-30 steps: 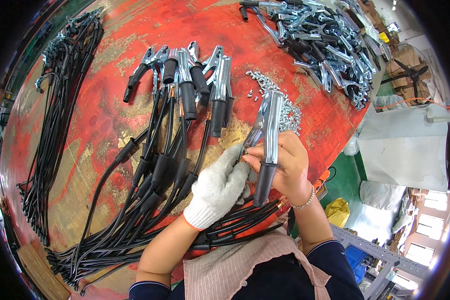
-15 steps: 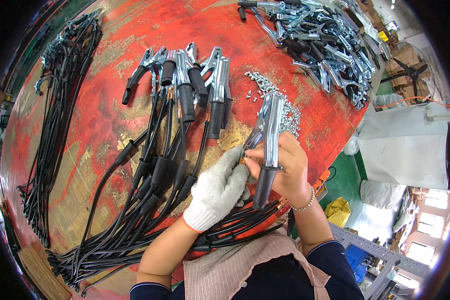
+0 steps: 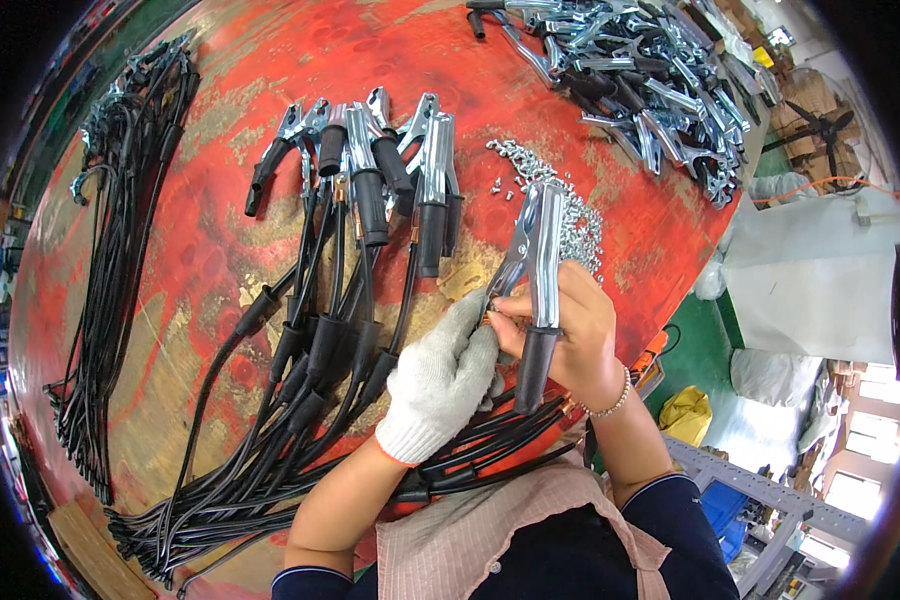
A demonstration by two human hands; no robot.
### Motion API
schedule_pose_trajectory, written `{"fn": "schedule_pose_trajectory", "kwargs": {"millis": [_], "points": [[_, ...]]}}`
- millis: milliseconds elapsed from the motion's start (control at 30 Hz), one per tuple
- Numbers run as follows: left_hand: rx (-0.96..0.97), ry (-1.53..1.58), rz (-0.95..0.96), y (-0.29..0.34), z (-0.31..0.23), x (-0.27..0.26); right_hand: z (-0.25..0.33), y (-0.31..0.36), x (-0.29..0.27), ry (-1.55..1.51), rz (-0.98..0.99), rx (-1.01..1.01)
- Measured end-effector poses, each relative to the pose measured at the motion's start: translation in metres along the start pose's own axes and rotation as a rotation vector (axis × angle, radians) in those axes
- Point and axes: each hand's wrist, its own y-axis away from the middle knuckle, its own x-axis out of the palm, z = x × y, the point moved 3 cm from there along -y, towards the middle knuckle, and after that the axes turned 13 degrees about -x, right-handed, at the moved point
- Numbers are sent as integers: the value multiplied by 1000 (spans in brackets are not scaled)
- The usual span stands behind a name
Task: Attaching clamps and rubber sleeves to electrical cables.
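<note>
A silver clamp [image 3: 544,255] with black handle grips is between my hands, its jaws pointing away from me. My left hand [image 3: 438,375], in a white knit glove, is closed on one arm of the clamp, where a bit of copper cable end shows. My bare right hand [image 3: 572,335] pinches at that same spot with thumb and forefinger, behind the other black-gripped handle; whatever tiny part lies between the fingertips is too small to make out. Black cables [image 3: 480,455] with copper ends pass under my left wrist. Small silver screws [image 3: 575,225] lie scattered just beyond the clamp.
Several clamps joined to black cables [image 3: 370,180] lie left of my hands on the red, worn table [image 3: 270,50]. A cable bundle [image 3: 120,270] rests at the far left. Loose clamps [image 3: 660,90] are heaped at the back right. A fan [image 3: 820,130] stands beyond the table's right edge.
Both hands stay at the same spot on the clamp, with only slight finger movement. The whole view has shifted a little.
</note>
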Motion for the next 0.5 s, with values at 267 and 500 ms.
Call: {"fn": "schedule_pose_trajectory", "kwargs": {"millis": [267, 500], "points": [[9, -25, -41, 1, -3, 1, -5, -1, 1, -61, -42, -48], [77, -88, -108, 0, -2, 1, 1, 1, -1, 28, -23, 7]]}}
